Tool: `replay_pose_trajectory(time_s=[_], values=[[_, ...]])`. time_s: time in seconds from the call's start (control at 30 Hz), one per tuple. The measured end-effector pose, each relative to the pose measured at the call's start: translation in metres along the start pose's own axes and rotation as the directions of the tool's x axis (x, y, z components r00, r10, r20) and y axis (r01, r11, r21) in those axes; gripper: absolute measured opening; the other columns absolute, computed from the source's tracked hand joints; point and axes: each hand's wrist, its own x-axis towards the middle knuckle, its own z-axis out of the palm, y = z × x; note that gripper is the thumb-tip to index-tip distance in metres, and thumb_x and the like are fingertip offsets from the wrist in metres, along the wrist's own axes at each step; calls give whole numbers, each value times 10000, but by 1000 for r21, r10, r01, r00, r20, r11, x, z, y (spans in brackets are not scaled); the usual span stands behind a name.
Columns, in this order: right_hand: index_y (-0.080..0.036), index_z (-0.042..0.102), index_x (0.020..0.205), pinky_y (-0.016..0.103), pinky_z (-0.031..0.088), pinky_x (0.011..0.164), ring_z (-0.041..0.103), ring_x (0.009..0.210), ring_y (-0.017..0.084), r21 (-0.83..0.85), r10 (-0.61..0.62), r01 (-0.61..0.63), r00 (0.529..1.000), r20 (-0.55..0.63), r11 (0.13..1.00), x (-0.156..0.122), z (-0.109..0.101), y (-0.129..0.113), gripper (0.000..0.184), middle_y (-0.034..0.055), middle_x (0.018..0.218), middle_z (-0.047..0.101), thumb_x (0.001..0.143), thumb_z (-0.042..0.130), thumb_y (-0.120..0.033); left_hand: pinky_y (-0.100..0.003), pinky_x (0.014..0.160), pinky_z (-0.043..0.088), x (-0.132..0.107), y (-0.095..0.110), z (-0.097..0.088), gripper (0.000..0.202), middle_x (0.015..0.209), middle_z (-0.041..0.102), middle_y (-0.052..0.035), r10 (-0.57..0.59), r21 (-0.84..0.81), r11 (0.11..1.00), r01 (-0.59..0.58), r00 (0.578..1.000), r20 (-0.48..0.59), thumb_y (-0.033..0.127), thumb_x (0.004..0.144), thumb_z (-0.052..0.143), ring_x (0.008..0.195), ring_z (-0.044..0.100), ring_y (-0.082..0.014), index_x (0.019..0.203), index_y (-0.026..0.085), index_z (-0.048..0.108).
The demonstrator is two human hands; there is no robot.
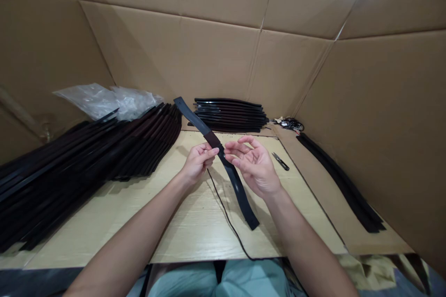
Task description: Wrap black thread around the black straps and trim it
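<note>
View: on my head camera, looking down at both hands over a pale wood-grain board (139,222).

Left hand (198,162): I see the fingers and thumb drawn together at the edge of the black strip (237,190), beside its brown section. The grip is closed, but I can't tell whether it's clamped on the strip or on the thin black cord (226,218).

Right hand (254,167): open, fingers loosely curled and apart, just beside the strip. I can't see it touching anything.

Strip: between my two hands, tilted across the middle of the board. Its far end rises past the board's far edge, and its near end points toward me and to the right.

Cord: runs from under the left hand toward me, over the board's near edge.

Left of the board: a big pile of long, dark curved strips (87,158), with clear plastic bags (104,102) behind it.

Far: a neat stack of curved black strips (230,115) against the cardboard wall (209,55).

Right: thread snips (280,161) lie on the board near my right hand. Past them, more black strips (343,183) lie on a cardboard sheet (324,185), and a small tangle of dark cord (288,124) sits at the far corner.
</note>
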Motion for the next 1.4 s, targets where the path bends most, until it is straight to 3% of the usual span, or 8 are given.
replay_pose_trajectory(time_s=[0.2,0.33,0.47,0.63,1.0,1.2,1.4], values=[[-218,579,899,327,578,864,668,873,127,61,-9,7,1000,29,998,-2,3,-3,376,-2,916,711,632,799,-70,-196,409,113,0,-1,-1,414,477,308,102,9,8,1000,-9,1000,-19,345,569,833,405,204,-17,590,161,463],[-208,581,856,396,551,906,617,741,103,173,-43,28,996,82,985,-7,7,-10,256,-44,730,622,683,757,-139,-198,418,117,0,-2,-1,406,470,294,104,11,20,1000,-11,1000,3,352,605,814,410,191,-19,580,162,457],[-205,544,748,352,530,908,498,573,67,262,-99,54,982,161,963,-17,17,-18,142,-82,577,462,753,685,-203,-200,422,115,0,-3,-1,414,478,277,108,14,18,1000,-15,1000,8,350,601,818,417,187,-21,583,165,449],[-218,460,701,308,521,918,397,526,68,340,-183,100,958,221,935,-33,32,-28,179,-92,549,317,799,610,-203,-198,416,96,-1,-1,0,420,472,254,118,-6,9,1000,6,1000,13,327,614,816,413,160,-19,597,174,426],[-233,258,647,266,515,938,368,492,67,460,-227,124,958,175,879,-44,43,-36,360,-95,530,298,757,596,-174,-191,409,93,-3,2,1,429,480,254,118,-50,-3,999,50,999,-2,321,588,831,414,174,-14,596,170,429],[-232,258,653,257,506,950,359,499,64,467,-236,117,950,203,877,-47,46,-37,350,-96,534,303,770,585,-184,-189,406,87,-4,3,2,426,482,261,115,-44,7,999,44,999,-13,324,575,836,409,182,-12,602,167,441],[-240,352,646,304,534,904,348,463,73,416,-217,138,965,150,899,-49,50,-38,293,-102,514,293,761,615,-183,-190,397,90,-1,1,1,421,460,252,121,-29,-5,1000,29,1000,-1,316,589,830,391,170,-12,595,174,433]])
